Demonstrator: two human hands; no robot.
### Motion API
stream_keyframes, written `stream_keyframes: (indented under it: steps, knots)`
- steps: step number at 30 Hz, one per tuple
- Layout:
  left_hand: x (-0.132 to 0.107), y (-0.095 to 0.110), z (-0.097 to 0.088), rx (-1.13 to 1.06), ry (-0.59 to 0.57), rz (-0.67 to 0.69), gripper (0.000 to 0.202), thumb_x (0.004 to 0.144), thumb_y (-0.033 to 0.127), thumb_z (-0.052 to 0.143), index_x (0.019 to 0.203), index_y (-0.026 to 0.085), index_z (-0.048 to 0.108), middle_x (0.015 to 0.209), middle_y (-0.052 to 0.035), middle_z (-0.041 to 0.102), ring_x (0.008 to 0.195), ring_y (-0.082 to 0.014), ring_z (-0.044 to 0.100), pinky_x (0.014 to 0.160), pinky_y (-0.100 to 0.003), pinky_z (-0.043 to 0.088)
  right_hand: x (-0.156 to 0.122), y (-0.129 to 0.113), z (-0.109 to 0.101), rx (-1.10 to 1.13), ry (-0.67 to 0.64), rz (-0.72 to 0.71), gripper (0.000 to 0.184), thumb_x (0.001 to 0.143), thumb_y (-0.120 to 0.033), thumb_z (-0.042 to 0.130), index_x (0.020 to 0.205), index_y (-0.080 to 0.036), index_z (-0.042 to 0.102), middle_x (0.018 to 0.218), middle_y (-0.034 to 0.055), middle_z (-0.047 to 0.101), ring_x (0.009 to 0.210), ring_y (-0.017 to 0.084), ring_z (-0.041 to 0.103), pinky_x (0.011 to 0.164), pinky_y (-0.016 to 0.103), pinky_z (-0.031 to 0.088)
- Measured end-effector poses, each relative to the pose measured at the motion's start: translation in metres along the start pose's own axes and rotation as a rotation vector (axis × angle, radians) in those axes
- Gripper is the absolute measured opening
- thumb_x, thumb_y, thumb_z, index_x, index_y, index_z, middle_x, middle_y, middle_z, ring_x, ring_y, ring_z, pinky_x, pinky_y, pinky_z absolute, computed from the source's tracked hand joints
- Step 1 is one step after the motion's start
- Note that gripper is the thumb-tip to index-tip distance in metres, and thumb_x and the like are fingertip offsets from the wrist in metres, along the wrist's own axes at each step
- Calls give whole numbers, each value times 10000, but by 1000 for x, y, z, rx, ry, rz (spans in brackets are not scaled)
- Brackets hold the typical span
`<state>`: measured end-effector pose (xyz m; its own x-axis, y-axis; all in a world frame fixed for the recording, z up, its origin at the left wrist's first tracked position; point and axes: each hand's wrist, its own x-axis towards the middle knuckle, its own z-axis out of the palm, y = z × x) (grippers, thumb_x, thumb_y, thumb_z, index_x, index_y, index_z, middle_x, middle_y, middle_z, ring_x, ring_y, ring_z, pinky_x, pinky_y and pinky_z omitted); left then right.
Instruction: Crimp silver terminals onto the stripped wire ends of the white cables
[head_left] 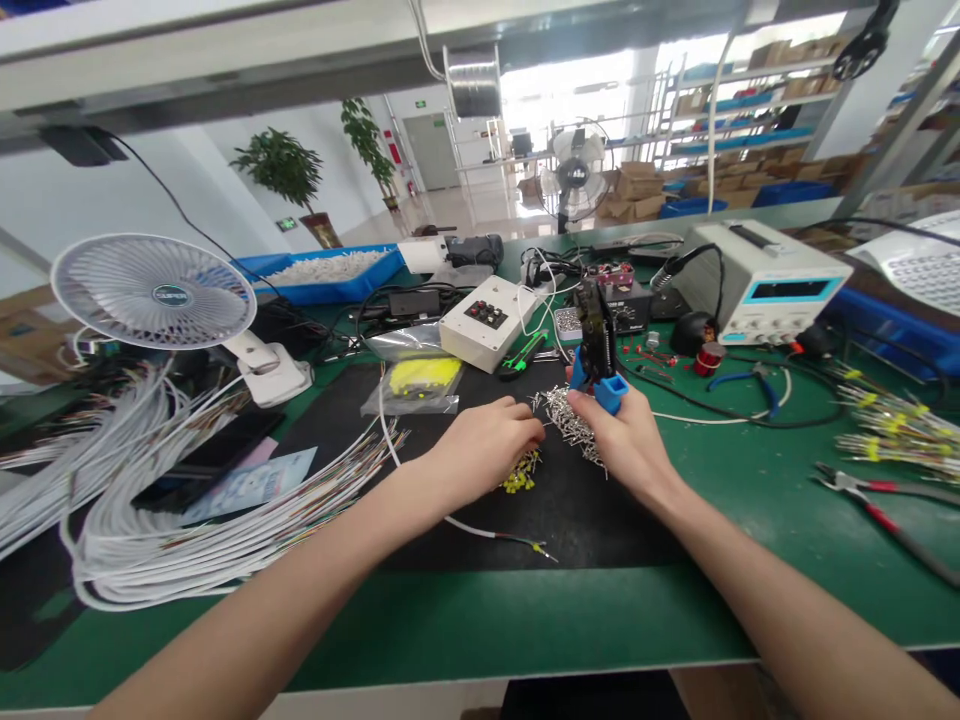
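Note:
My right hand is wrapped round the blue handles of a crimping tool, whose dark head points up and away from me. My left hand has its fingers pinched together; whatever they may hold is hidden. Just below those fingertips lies a small heap of yellow seals. A pile of silvery metal terminals spreads between the two hands. One white cable passes under my left forearm, and its thin wire end, with a yellow piece and a metal tip, rests on the black mat.
Bundled white cables and a white fan are on the left. Beyond my hands are a bag of yellow parts and a switch box. At right are a power supply, red-handled cutters and finished-looking wires.

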<state>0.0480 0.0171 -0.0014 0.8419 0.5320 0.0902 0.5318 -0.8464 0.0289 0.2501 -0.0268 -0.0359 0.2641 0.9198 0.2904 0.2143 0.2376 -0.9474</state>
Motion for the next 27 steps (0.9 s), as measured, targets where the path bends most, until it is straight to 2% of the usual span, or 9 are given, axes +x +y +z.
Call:
stream_keyframes:
  steps: [4, 9, 16, 23, 27]
  knots:
    - [15, 1, -2, 72, -145, 127, 119, 943, 169, 617, 896, 214, 716, 868, -45, 692, 876, -218, 613, 711, -313, 452, 4, 5, -3, -2, 32, 16, 385, 872, -393, 666, 1208, -208, 687, 1150, 61, 747, 1038, 265, 662, 995, 438, 455]
    - [16, 5, -5, 82, -197, 116, 95, 944, 186, 619, 926, 218, 706, 898, -42, 693, 895, -218, 627, 713, -312, 456, 8, 6, -5, 11, 57, 55, 304, 846, -395, 665, 1077, -206, 723, 1027, 55, 762, 924, 257, 662, 945, 433, 469]
    - [17, 11, -3, 119, -182, 89, 51, 915, 180, 651, 945, 212, 676, 980, -45, 691, 952, -228, 631, 727, -311, 467, 7, 1, -6, 34, 73, 67, 300, 835, -400, 661, 1052, -204, 723, 984, 52, 754, 891, 249, 648, 938, 425, 464]
    - [19, 23, 0, 291, -165, 270, 47, 901, 145, 652, 883, 188, 652, 915, -65, 664, 920, -251, 617, 739, -370, 437, 6, 1, -6, 66, 64, 83, 317, 832, -402, 666, 1075, -208, 733, 984, 49, 760, 862, 248, 646, 902, 413, 475]
    - [18, 25, 4, 355, -131, 356, 42, 918, 132, 615, 924, 169, 635, 931, -74, 652, 907, -250, 613, 757, -387, 445, 7, 2, -6, 101, 72, 94, 304, 826, -411, 682, 1043, -206, 738, 987, 47, 761, 883, 251, 651, 925, 411, 466]
